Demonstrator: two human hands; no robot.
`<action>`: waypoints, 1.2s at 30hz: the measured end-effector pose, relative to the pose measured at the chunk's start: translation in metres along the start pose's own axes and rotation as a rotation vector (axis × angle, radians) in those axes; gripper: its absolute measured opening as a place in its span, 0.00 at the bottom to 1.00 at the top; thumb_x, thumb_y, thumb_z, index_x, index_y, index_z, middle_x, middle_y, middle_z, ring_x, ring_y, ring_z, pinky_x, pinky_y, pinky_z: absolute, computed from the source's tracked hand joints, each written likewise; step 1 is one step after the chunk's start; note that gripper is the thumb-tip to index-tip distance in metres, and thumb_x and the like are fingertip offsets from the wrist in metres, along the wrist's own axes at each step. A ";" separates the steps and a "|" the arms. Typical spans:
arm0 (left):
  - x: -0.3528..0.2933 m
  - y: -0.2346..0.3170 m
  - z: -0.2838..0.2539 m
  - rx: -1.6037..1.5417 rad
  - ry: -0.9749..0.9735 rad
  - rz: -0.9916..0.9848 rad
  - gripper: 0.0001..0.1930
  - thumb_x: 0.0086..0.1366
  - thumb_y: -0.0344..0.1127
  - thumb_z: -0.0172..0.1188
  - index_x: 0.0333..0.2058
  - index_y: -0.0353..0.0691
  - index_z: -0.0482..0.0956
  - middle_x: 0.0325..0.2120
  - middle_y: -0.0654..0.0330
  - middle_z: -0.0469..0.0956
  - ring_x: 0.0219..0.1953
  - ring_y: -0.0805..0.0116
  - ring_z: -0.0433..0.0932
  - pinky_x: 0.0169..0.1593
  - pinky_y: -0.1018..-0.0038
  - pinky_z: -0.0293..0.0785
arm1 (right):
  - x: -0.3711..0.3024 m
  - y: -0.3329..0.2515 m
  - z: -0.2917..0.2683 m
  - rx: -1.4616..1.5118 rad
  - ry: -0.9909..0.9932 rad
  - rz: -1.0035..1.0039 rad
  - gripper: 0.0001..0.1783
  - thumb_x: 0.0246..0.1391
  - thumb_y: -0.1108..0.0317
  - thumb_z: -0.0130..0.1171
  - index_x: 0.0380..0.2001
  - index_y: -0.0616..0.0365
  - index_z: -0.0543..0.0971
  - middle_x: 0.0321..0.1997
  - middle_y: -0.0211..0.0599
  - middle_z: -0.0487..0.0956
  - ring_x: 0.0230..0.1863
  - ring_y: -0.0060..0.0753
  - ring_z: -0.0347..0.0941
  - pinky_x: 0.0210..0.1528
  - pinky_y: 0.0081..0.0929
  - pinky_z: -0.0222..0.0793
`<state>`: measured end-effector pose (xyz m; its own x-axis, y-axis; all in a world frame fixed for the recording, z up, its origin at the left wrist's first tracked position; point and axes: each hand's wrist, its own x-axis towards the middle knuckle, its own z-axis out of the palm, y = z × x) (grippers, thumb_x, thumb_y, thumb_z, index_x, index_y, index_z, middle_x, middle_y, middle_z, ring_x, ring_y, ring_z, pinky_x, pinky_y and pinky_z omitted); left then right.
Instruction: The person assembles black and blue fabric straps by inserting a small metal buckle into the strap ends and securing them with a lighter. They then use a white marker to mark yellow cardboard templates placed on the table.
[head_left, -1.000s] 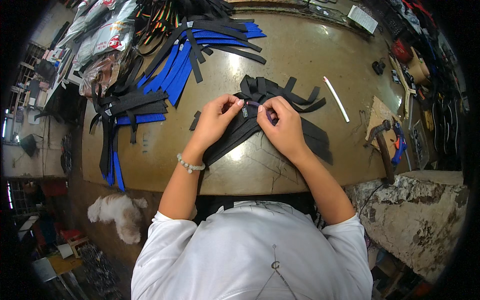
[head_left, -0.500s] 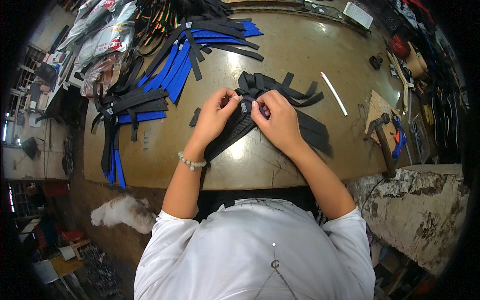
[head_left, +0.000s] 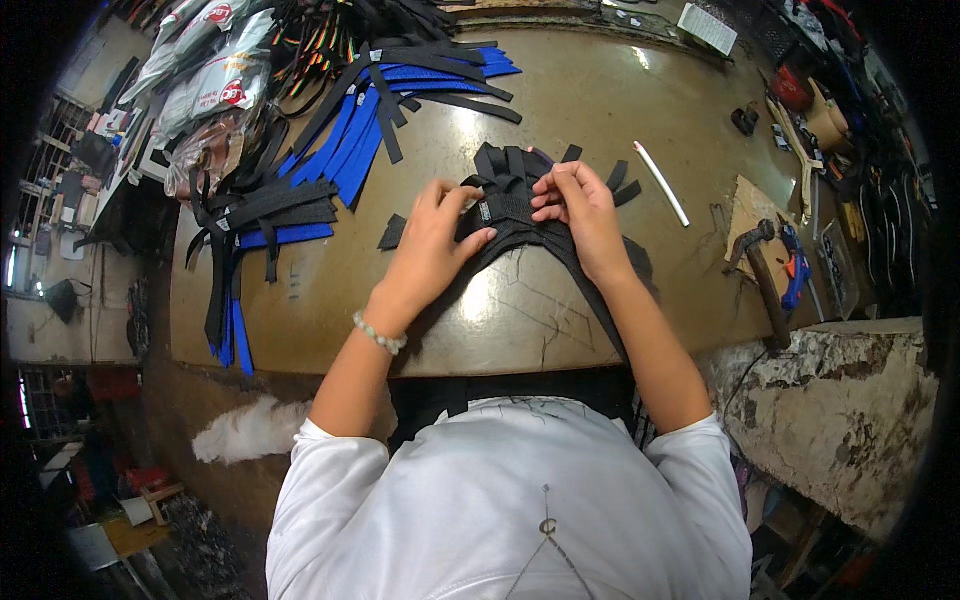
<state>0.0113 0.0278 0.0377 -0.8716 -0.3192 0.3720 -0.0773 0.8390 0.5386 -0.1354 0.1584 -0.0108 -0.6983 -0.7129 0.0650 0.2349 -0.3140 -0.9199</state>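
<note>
A bundle of black webbing straps with a small white label lies on the table in front of me. My left hand is at the bundle's left side, thumb and index finger apart, the fingertips by the straps. Over the right part of the bundle, my right hand is closed with its fingertips pinched. A small curved dark purple tool shows just past those fingers, mostly hidden, so its kind is unclear. One long strap end runs toward the table's front edge beneath my right forearm.
Blue and black straps are heaped at the far left, with another bunch nearer. Plastic packages stand behind them. To the right lie a white pen, a hammer and a blue-handled tool. A white furry animal is on the floor.
My hands have moved apart. The left one has opened off the label area, while the right has lifted outward with the purple tool. The strap ends have shifted under my right arm.
</note>
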 end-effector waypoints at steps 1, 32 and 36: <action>0.001 -0.007 0.001 -0.083 -0.117 -0.144 0.17 0.58 0.34 0.65 0.45 0.36 0.75 0.35 0.52 0.74 0.41 0.55 0.76 0.44 0.65 0.72 | 0.001 -0.005 -0.006 -0.012 0.064 0.046 0.11 0.65 0.63 0.49 0.36 0.60 0.72 0.34 0.36 0.76 0.33 0.24 0.74 0.35 0.21 0.75; -0.001 -0.033 0.015 -0.514 -0.142 -0.460 0.10 0.59 0.34 0.64 0.31 0.29 0.81 0.21 0.63 0.79 0.24 0.82 0.72 0.29 0.82 0.68 | -0.016 0.004 0.017 -0.563 -0.076 -0.254 0.04 0.51 0.78 0.57 0.27 0.67 0.72 0.39 0.37 0.75 0.35 0.17 0.71 0.37 0.14 0.69; -0.005 -0.031 0.014 -0.427 -0.114 -0.420 0.10 0.59 0.32 0.64 0.30 0.28 0.80 0.21 0.64 0.78 0.24 0.82 0.72 0.29 0.81 0.69 | -0.017 0.004 0.019 -0.646 -0.087 -0.371 0.05 0.49 0.78 0.58 0.25 0.66 0.72 0.39 0.37 0.75 0.32 0.19 0.71 0.35 0.16 0.68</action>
<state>0.0111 0.0096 0.0081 -0.8567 -0.5157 -0.0087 -0.2457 0.3931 0.8861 -0.1094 0.1573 -0.0080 -0.5917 -0.6874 0.4211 -0.4682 -0.1321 -0.8737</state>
